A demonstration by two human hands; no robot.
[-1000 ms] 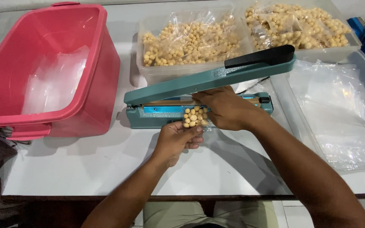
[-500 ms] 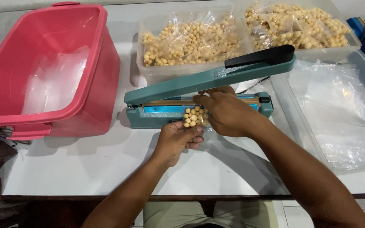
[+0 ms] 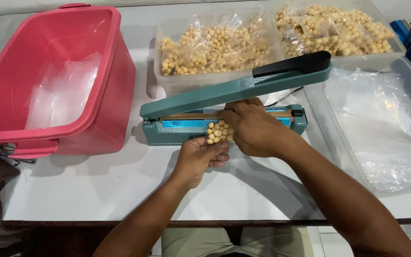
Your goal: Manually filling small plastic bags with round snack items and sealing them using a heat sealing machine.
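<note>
A small clear bag of pale yellow round snacks (image 3: 218,132) rests against the base of a teal bag sealer (image 3: 177,131), whose arm with a black handle (image 3: 292,64) stands raised. My left hand (image 3: 198,159) grips the bag from below. From the right, my right hand (image 3: 253,126) lies over the bag and the sealing bar, its fingers on the bag's top edge. Much of the bag is hidden under that hand.
A large pink tub (image 3: 53,81) with clear plastic inside stands at the left. Two clear bins (image 3: 191,81) (image 3: 376,59) of bagged snacks sit behind the sealer. A grey tray (image 3: 329,123) of empty clear bags lies at the right. The white table's front edge (image 3: 120,221) is close.
My right hand has shifted slightly on the bag at the sealing bar. My left hand, the bag and the sealer arm have stayed in place.
</note>
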